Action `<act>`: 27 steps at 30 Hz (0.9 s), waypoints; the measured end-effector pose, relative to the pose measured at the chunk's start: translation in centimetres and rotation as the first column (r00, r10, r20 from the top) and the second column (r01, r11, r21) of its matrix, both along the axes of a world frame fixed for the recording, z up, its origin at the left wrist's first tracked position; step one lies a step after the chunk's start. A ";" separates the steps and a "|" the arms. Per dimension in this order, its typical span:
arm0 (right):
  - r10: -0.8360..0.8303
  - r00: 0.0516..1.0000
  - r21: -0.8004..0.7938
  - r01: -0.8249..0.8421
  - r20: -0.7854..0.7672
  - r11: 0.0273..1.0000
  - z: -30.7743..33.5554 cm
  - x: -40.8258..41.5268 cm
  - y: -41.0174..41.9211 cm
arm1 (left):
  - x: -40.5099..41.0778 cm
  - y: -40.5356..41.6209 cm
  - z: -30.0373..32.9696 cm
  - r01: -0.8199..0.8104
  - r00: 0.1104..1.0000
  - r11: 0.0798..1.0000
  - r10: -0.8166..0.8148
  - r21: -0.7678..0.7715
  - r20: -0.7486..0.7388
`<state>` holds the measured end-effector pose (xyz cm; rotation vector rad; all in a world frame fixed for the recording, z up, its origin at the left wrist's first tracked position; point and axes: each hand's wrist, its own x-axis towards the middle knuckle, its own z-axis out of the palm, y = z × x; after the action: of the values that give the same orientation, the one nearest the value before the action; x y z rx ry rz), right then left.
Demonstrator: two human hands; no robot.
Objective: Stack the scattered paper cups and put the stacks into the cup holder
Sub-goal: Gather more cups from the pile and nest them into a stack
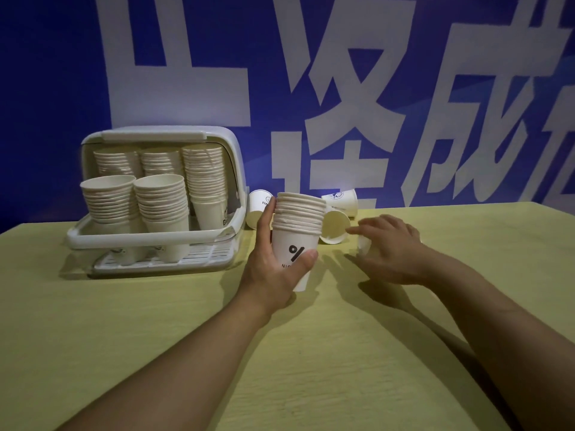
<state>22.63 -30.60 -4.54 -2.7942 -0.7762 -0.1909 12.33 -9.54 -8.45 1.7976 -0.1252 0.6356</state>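
On the yellow table [124,321] we note our left hand [273,262] gripping an upright stack of paper cups [297,231], thumb across its front. Our right hand [392,247] curls round a small cup [364,245]. Loose cups [334,227] lie behind; the cup holder [155,197] stands left, holding five stacks.

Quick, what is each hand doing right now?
Left hand: gripping an upright stack of paper cups.
Right hand: fingers around a small white cup on the table; grip unclear.
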 end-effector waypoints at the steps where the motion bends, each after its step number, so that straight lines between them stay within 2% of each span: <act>1: -0.003 0.999 -0.062 0.001 -0.035 0.998 0.1 0.2 -0.4 | 0.1 0.1 -0.1 0.000 1.000 1.000 0.000 -0.018 0.013; 3: -0.008 0.999 -0.115 0.003 -0.045 0.993 0.5 0.1 -0.9 | 0.2 0.1 -0.1 0.006 0.999 0.999 -0.005 -0.040 0.033; 5: -0.031 0.999 -0.148 0.033 0.018 0.988 1.1 -0.3 -1.1 | 0.1 0.1 -0.1 0.009 0.999 0.999 -0.008 -0.038 0.033; 7: -0.062 0.992 -0.074 0.071 0.114 0.995 1.5 -0.4 -1.1 | 0.1 0.1 -0.1 0.017 1.000 0.999 -0.017 -0.031 0.024; 9: -0.090 0.976 0.204 0.049 0.196 0.978 1.8 -0.6 -0.7 | 0.0 0.1 -0.1 0.031 0.999 0.999 -0.031 -0.022 0.016; 10: -0.102 0.971 0.384 0.011 0.217 0.923 1.9 -0.7 -0.5 | -0.1 0.0 -0.1 0.044 0.999 0.999 -0.044 -0.007 0.007; 12: -0.111 0.965 0.675 -0.082 0.237 0.733 2.5 -1.1 -0.1 | -0.3 0.0 0.0 0.098 0.995 0.994 -0.097 0.042 -0.025; 14: -0.098 0.969 0.814 -0.132 0.225 0.566 3.0 -1.7 0.1 | -0.5 -0.1 0.0 0.161 0.985 0.981 -0.154 0.112 -0.072; 18: 0.021 0.992 0.908 -0.121 0.123 0.402 2.6 -2.6 0.8 | -0.8 -0.4 0.3 0.190 0.979 0.950 -0.164 0.250 -0.120; 22: 0.191 0.982 0.964 -0.050 -0.001 0.260 2.1 -3.7 2.7 | -0.7 -0.4 0.1 0.180 0.982 0.953 -0.157 0.242 -0.108; 24: 0.210 0.977 0.971 -0.020 -0.031 0.237 1.9 -3.8 3.4 | -0.5 -0.2 0.1 0.177 0.983 0.963 -0.161 0.203 -0.093; 27: 0.244 0.968 0.948 -0.021 -0.060 0.318 1.8 -3.8 3.6 | -0.3 -0.1 0.0 0.159 0.986 0.974 -0.148 0.164 -0.081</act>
<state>18.81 -26.95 -2.73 -1.5416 -0.5466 -0.2342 11.99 -9.65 -8.44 1.9498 -0.2766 0.4633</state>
